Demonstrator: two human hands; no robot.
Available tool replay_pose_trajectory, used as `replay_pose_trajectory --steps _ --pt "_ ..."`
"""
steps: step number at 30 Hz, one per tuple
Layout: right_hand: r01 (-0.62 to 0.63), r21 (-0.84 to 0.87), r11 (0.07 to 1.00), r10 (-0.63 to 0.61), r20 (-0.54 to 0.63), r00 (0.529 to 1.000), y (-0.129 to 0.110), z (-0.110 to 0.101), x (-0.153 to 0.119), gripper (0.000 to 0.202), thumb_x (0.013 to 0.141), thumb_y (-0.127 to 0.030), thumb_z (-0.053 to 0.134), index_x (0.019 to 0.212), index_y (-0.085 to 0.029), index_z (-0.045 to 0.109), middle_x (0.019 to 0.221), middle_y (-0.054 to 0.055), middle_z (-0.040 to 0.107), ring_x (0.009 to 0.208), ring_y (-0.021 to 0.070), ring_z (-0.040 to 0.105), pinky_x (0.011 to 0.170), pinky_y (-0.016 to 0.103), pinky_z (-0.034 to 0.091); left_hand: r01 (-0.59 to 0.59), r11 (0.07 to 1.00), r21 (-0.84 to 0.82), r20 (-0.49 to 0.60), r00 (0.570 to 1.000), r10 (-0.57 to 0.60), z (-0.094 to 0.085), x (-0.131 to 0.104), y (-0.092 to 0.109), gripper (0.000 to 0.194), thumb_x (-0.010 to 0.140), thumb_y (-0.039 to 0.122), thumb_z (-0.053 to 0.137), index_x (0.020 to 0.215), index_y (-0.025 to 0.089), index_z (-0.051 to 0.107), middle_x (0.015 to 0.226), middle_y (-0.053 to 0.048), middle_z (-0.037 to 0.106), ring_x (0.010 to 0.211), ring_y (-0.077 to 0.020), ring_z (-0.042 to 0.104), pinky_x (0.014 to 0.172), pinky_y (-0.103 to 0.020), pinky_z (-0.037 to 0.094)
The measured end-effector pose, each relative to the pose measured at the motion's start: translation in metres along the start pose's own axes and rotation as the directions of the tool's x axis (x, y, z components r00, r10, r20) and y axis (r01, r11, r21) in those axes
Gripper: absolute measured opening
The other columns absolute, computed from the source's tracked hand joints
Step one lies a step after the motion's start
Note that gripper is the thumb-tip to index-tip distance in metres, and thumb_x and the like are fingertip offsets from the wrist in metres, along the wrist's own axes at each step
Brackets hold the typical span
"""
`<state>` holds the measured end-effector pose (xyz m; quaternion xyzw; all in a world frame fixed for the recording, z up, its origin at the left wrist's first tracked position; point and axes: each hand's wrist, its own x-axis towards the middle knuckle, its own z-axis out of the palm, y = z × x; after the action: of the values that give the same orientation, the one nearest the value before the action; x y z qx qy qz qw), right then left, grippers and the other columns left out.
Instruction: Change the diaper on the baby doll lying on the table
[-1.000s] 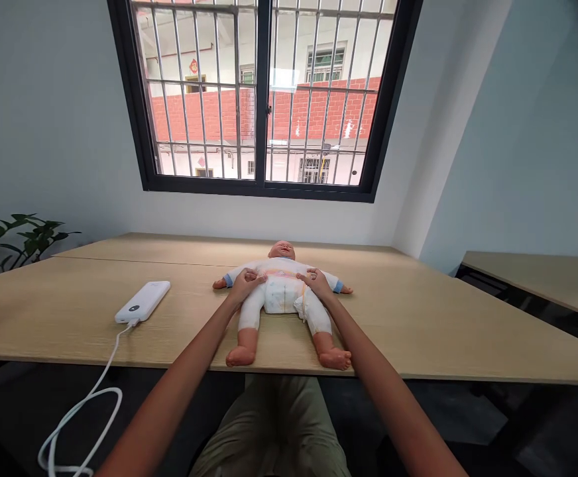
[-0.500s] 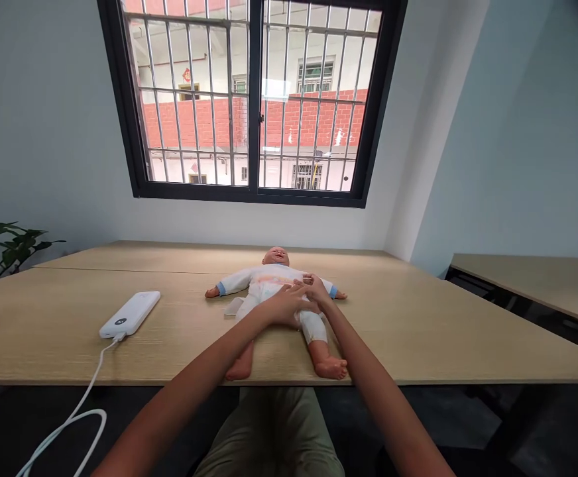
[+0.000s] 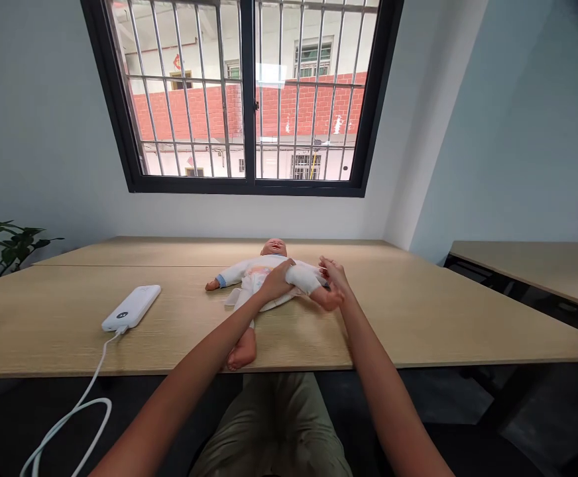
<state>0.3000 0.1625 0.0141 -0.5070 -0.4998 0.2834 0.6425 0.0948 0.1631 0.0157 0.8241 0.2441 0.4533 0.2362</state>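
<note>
A baby doll (image 3: pixel 256 268) lies on its back on the table, head towards the window. It wears a white top with blue cuffs, a white diaper with a faint coloured print, and white leg coverings; its feet are bare. My left hand (image 3: pixel 276 283) is closed around the top of the doll's right-side leg, which is bent up and out to the side. Beside that leg's foot (image 3: pixel 327 299) is my right hand (image 3: pixel 336 277), fingers curled in a pinch near the doll's sleeve end. What they pinch, if anything, is too small to tell. The other leg lies straight towards me.
A white power bank (image 3: pixel 132 308) with a white cable (image 3: pixel 97 371) lies left on the wooden table (image 3: pixel 433 318); the cable hangs over the front edge. A leafy plant (image 3: pixel 8 245) stands at far left, a second table (image 3: pixel 532 262) at right. A barred window is ahead.
The doll's right-side leg has gone from lying straight to bent up and outward. My left hand has shifted up onto it, and my right hand has moved right, away from the doll's middle.
</note>
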Motion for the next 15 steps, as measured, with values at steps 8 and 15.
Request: replay_pose_trajectory --steps 8,15 --pt "-0.209 0.001 0.978 0.168 0.593 0.787 -0.025 -0.004 -0.018 0.037 0.062 -0.044 0.08 0.077 -0.016 0.062 0.066 -0.002 0.057 0.054 0.0064 0.048 0.05 0.019 0.037 0.0 0.932 -0.362 -0.326 0.937 -0.126 -0.009 0.018 -0.033 0.042 0.063 0.014 0.067 0.102 0.018 0.052 0.101 -0.005 0.063 0.091 -0.0212 0.059 0.079 -0.034 0.048" --pt "-0.132 -0.112 0.985 0.171 0.503 0.847 -0.018 -0.005 -0.016 0.043 0.058 -0.022 0.081 0.097 -0.018 0.064 0.095 0.003 0.063 0.078 0.0117 0.059 0.066 0.022 0.046 0.067 0.928 -0.366 -0.37 0.905 -0.211 -0.01 0.017 -0.032 0.038 0.06 0.013 0.07 0.093 0.019 0.051 0.096 -0.003 0.063 0.088 -0.0202 0.06 0.077 -0.033 0.047"
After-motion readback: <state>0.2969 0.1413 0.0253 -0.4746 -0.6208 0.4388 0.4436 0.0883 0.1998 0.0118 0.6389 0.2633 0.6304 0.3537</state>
